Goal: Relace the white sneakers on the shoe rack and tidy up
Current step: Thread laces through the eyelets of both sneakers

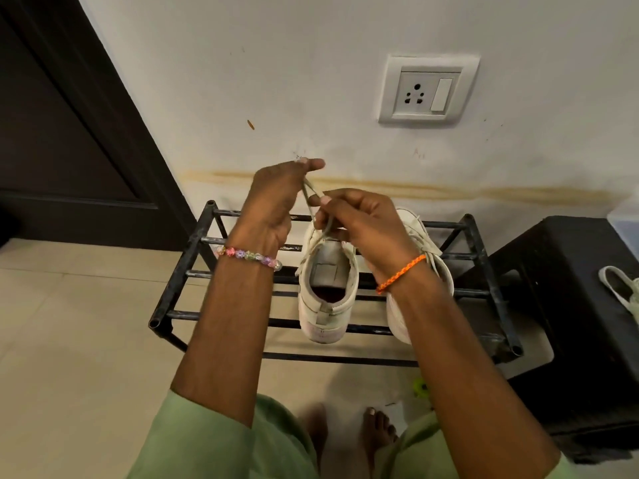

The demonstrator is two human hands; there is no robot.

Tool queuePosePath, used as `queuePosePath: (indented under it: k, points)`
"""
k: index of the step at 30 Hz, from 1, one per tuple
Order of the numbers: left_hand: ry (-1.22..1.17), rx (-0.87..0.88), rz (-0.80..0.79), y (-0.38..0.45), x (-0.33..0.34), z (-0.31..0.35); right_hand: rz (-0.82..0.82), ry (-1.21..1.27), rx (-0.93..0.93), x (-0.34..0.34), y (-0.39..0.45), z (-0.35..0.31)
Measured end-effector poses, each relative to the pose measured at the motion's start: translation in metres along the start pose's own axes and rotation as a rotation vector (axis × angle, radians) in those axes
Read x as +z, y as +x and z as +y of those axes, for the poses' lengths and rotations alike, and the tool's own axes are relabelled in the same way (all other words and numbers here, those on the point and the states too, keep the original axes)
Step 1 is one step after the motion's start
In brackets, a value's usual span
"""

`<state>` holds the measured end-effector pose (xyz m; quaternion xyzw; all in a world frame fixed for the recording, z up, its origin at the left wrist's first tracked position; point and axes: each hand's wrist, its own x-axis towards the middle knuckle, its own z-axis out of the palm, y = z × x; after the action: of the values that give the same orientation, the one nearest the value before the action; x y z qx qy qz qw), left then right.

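Two white sneakers stand on the black metal shoe rack (pixel 179 281), heels toward me. The left sneaker (pixel 326 299) is in the middle of the rack; the right sneaker (pixel 432 271) is partly hidden behind my right forearm. My left hand (pixel 276 205), with a beaded bracelet, pinches one end of a grey-white lace (pixel 311 198) pulled up above the left sneaker. My right hand (pixel 359 226), with an orange thread on the wrist, pinches the other strand just above the shoe's tongue. The two strands cross between my hands.
The rack stands against a white wall with a socket plate (pixel 428 89). A dark door (pixel 62 126) is at the left. A black stool (pixel 574 305) at the right holds a pale sandal (pixel 622 288). My bare feet (pixel 377 430) stand on the tiled floor beside a small green object (pixel 420 387).
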<state>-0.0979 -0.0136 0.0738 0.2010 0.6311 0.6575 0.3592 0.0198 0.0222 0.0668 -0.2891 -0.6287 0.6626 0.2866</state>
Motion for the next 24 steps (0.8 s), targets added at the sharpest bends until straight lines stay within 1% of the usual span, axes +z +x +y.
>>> queuePosePath:
  k: [4,7,10,11,12,14,15,16,17,18,19,20,22,23,24]
  points:
    - [-0.155,-0.139,0.196,0.013,-0.028,-0.022,0.021,0.079,0.097,-0.03,-0.003,-0.016]
    - [-0.187,-0.209,0.287,0.02,-0.043,-0.033,0.072,0.057,0.141,-0.05,-0.001,-0.017]
    - [-0.184,-0.262,0.34,0.026,-0.047,-0.042,0.122,0.04,0.167,-0.063,0.003,-0.013]
    - [-0.1,-0.27,0.358,0.028,-0.048,-0.045,0.124,0.039,0.177,-0.064,0.004,-0.01]
    - [0.057,-0.265,0.361,0.029,-0.048,-0.049,0.122,0.033,0.185,-0.063,0.005,-0.007]
    - [0.515,-0.195,0.338,0.029,-0.045,-0.055,0.099,-0.009,0.177,-0.057,0.006,-0.001]
    - [0.693,-0.128,0.324,0.026,-0.04,-0.056,0.081,-0.042,0.162,-0.053,0.006,0.002]
    - [0.781,-0.053,0.304,0.022,-0.033,-0.053,0.065,-0.079,0.146,-0.049,0.007,0.004]
    - [0.802,0.028,0.286,0.018,-0.026,-0.049,0.055,-0.122,0.128,-0.046,0.008,0.006]
    - [0.799,0.125,0.236,0.013,-0.018,-0.043,0.052,-0.161,0.112,-0.042,0.009,0.008]
    - [0.767,0.2,0.13,0.009,-0.011,-0.038,0.055,-0.188,0.098,-0.039,0.01,0.009]
    - [0.687,0.242,-0.023,0.005,-0.003,-0.031,0.06,-0.199,0.085,-0.037,0.011,0.01]
    - [0.475,0.162,-0.382,-0.006,0.009,-0.02,0.061,-0.2,0.05,-0.035,0.013,0.01]
    - [0.431,0.13,-0.481,-0.006,0.01,-0.018,0.057,-0.205,0.032,-0.035,0.013,0.01]
    - [0.455,0.13,-0.527,-0.007,0.011,-0.016,0.052,-0.206,0.022,-0.036,0.012,0.01]
